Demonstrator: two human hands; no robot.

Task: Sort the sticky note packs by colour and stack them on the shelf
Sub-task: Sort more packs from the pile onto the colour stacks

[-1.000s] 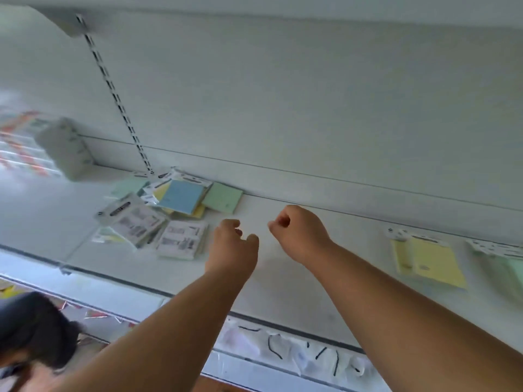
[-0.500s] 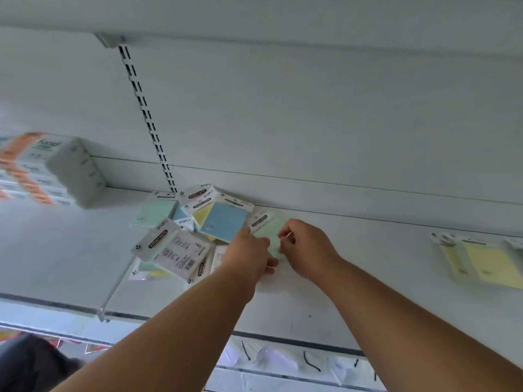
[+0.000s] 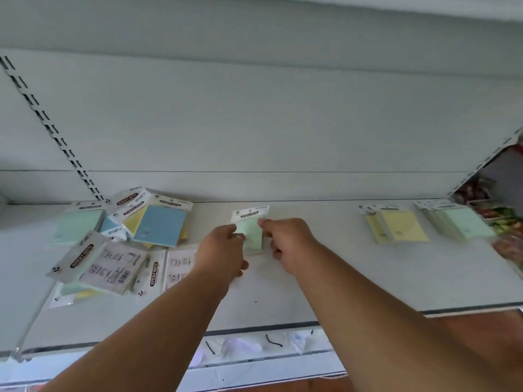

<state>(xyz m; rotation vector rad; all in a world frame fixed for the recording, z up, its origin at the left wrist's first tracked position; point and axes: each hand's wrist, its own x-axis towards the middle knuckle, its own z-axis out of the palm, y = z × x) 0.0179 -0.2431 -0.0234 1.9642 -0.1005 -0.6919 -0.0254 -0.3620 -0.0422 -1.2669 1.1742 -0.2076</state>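
- Running across the view, the shelf (image 3: 311, 278) carries an unsorted heap (image 3: 127, 239) at left, with yellow stack (image 3: 402, 226) and green stack (image 3: 461, 222) set apart at right, probably for colour sorting.
- Left hand (image 3: 223, 250) and right hand (image 3: 285, 244) pinch the green pack (image 3: 252, 236) by its side edges, between heap and stacks.

light: dim, even | blur: soft (edges worst) | distortion: wide-angle bowing

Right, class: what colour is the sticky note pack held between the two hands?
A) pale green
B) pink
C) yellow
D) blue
A: the pack between the left hand and right hand shows pale green paper under its white header, unlike the blue pack in the pile.
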